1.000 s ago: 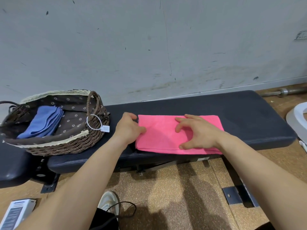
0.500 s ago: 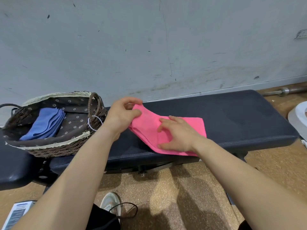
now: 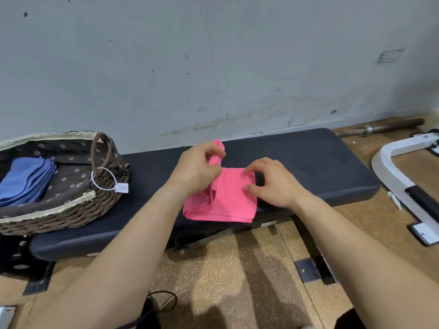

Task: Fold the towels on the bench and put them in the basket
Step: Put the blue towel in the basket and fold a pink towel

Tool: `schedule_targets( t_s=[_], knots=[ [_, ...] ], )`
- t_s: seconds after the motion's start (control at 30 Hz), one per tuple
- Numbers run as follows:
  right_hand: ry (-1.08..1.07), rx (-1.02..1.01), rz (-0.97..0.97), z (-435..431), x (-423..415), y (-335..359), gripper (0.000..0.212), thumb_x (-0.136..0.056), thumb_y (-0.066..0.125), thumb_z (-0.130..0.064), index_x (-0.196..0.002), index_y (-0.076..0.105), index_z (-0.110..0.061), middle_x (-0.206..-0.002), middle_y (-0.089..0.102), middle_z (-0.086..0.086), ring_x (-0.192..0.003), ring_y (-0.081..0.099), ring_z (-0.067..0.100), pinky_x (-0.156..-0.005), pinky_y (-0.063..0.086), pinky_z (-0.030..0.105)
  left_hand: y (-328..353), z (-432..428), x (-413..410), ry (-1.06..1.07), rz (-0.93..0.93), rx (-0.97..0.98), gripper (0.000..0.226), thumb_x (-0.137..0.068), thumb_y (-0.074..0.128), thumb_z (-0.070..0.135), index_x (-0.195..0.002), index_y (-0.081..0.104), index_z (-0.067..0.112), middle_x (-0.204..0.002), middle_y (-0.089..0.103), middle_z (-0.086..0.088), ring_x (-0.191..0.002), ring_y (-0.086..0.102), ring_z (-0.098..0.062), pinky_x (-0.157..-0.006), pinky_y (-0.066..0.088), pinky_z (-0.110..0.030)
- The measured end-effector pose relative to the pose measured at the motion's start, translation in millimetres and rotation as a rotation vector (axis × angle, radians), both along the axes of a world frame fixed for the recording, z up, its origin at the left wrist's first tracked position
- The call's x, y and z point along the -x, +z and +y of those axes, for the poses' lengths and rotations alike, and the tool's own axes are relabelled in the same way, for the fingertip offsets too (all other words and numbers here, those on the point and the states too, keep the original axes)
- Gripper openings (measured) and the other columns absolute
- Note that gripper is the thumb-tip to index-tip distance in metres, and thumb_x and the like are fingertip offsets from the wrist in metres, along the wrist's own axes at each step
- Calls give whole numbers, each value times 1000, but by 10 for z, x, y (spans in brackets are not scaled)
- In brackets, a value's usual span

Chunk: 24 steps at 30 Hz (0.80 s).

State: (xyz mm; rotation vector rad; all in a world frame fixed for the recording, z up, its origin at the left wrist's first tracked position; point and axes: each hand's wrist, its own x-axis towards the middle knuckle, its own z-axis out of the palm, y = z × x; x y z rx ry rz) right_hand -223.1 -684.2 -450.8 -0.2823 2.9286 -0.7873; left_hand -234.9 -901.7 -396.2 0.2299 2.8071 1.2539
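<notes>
Near the front edge of the counter point(image 3: 308, 162), mid-length, the pink towel point(image 3: 230, 200) is lying partly folded. Left grip point(image 3: 197, 167) is pinching one towel edge between thumb and fingers, holding it raised off the pad. Right grip point(image 3: 273, 184) is sitting arched on the towel's right edge, fingertips point(image 3: 248, 170) and thumb touching cloth; pinching or only pressing, cannot tell. Wicker basket point(image 3: 71, 217) is resting on the counter's left end, well apart from the pink towel, holding folded blue towels point(image 3: 26, 179).
</notes>
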Motion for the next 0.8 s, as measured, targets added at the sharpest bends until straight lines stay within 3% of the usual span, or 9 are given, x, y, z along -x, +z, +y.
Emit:
schedule_targets(
  t_s=[0.13, 0.27, 0.43, 0.53, 0.63, 0.7, 0.8],
  knots=[
    [53, -158, -127, 152, -113, -89, 78, -78, 68, -63, -147, 44, -35, -157, 33, 2, -144, 25, 31, -118, 27, 44, -113, 243, -36, -95, 40, 228, 33, -84, 59, 13, -110, 67, 31, -104, 55, 9, -100, 55, -15, -101, 43, -40],
    [44, -164, -99, 135, -153, -119, 81, -80, 68, -64, -150, 39, -35, -160, 27, -1, -146, 19, 29, -119, 24, 43, -156, 432, -83, -154, 2, 325, 36, -86, 61, 16, -119, 63, 30, -110, 53, 3, -108, 56, -19, -96, 42, -31],
    [52, -141, -106, 160, -163, -110, 85, -79, 69, -66, -152, 37, -37, -160, 27, -1, -146, 18, 29, -119, 24, 46, -246, 619, -89, -175, -46, 341, 36, -86, 62, 17, -120, 64, 30, -114, 51, 2, -108, 58, -22, -93, 50, -39],
    [42, -67, -155, 187, -152, -99, 70, -83, 70, -54, -146, 49, -31, -155, 37, 4, -144, 24, 30, -117, 27, 45, -264, 676, -100, -250, -66, 422, 43, -84, 63, 23, -127, 62, 30, -118, 57, 1, -111, 59, -22, -95, 49, -38],
    [-137, 83, -48, 192, -114, -54, 35, -88, 55, -22, -119, 67, -10, -131, 60, 10, -130, 48, 32, -106, 41, 41, -169, 565, -90, -192, -29, 235, 30, -89, 60, 28, -119, 65, 29, -116, 68, 10, -106, 63, -11, -97, 49, -32],
    [-281, 162, 37, 110, -117, 49, 39, -89, 49, -14, -126, 63, -12, -134, 59, 7, -127, 51, 26, -105, 43, 37, -95, 414, -55, -62, 66, 182, 21, -91, 58, 30, -108, 69, 32, -106, 71, 14, -97, 64, -8, -91, 50, -31],
    [-172, 124, 182, -163, -166, 199, 46, -93, 47, -16, -138, 55, -16, -143, 54, 3, -132, 47, 24, -107, 39, 36, -135, 212, -8, 18, 198, 339, 25, -92, 53, 23, -108, 70, 32, -112, 70, 14, -106, 63, -13, -90, 50, -34]
  ],
)
